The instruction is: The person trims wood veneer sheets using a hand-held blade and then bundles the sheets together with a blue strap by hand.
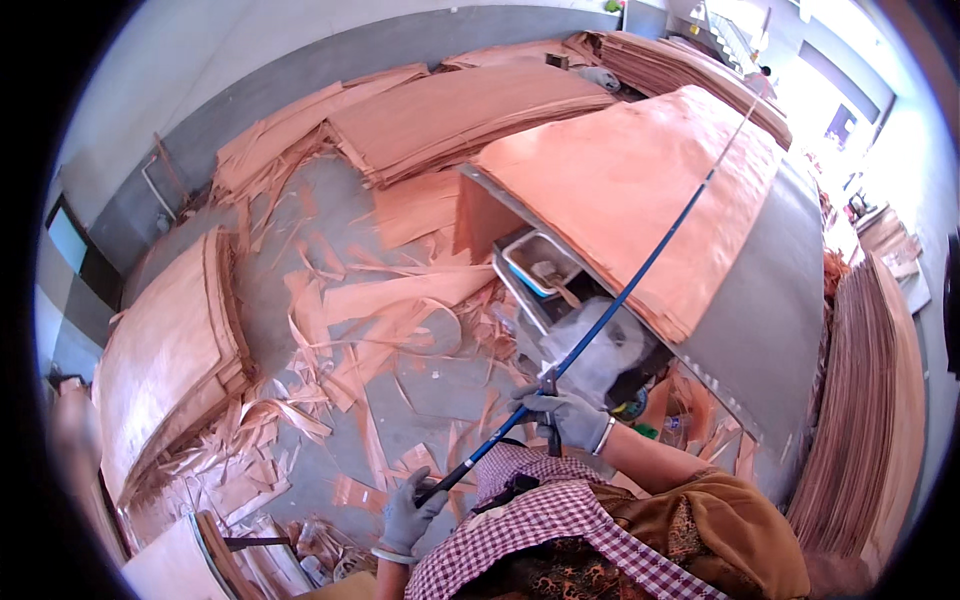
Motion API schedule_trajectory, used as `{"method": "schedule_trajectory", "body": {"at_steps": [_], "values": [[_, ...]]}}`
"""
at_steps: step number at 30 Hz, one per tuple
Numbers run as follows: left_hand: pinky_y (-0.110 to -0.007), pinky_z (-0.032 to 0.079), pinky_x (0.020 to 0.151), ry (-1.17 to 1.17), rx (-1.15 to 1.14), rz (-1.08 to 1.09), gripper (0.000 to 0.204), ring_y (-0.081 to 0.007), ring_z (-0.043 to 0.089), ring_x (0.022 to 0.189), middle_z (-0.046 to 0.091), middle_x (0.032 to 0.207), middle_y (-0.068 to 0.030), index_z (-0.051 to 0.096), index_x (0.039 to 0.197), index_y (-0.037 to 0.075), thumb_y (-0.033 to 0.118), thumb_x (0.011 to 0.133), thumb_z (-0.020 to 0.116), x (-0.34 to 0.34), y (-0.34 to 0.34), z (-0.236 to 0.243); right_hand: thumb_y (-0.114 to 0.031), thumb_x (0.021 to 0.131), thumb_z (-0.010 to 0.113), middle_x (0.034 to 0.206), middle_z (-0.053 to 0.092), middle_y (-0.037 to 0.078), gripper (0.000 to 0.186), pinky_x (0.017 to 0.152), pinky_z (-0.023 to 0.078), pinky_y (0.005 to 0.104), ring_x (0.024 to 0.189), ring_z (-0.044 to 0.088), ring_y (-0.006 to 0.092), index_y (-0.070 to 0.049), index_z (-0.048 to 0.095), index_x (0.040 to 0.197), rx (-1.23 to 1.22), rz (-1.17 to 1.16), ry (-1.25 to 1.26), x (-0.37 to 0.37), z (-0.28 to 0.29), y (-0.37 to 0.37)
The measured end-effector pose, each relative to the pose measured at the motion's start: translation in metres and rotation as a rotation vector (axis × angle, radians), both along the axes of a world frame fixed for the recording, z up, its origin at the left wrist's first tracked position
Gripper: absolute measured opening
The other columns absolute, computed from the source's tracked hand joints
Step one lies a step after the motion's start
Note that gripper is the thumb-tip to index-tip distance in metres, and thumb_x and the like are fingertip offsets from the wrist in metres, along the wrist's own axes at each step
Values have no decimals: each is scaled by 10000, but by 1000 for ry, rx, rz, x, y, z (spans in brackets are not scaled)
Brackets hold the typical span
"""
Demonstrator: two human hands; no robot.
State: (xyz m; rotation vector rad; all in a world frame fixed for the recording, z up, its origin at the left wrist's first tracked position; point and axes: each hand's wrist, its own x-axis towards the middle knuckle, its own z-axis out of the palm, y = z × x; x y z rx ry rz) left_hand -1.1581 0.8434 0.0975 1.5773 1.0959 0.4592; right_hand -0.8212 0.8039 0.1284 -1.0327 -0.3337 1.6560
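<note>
A long blue pole (637, 270) is being grasped in both gloved hands, and its line is the thing to watch: from lower left to upper right it is being slanted, up and away from the body. Low beside the checked apron (540, 510), the black butt end (455, 476) is being clasped by the left hand (408, 515). Farther up the shaft, at a dark fitting (553, 438), the pole is being gripped by the right hand (570, 418), so the table (770, 290) is being approached more closely on the right. And there goes the reach: the table's near edge is being passed over, then the pale orange wood sheet (630, 165) on top is being crossed diagonally, the thinning far end being pointed toward the sheet's far side. Whether the sheet is being touched or merely overhung cannot be told from this angle. Below the near edge, a clear plastic bag (612, 358) is being partly hidden by the shaft.
</note>
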Motion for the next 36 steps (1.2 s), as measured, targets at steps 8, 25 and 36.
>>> {"method": "schedule_trajectory", "body": {"at_steps": [8,25,36], "values": [[-404,499,719,210,241,-95,447,-332,641,831,654,936,-147,589,1179,58,303,819,691,5,184,-10,-110,907,619,1046,660,118,283,869,543,343,956,659,225,-5,571,1165,77,-35,89,-31,-7,216],[-341,500,892,-136,50,181,317,-227,610,1023,591,1172,-149,558,1179,-70,136,938,544,-82,519,-53,-272,875,678,632,558,-9,202,407,365,222,467,486,85,-82,644,935,-12,-761,-515,92,-41,568],[-251,497,706,-195,-275,139,255,-129,613,809,652,936,-69,615,1113,-24,140,928,553,-68,836,-71,-297,870,691,552,508,-31,230,392,322,236,424,440,68,-109,608,766,-231,-920,-688,35,-76,595]]}}
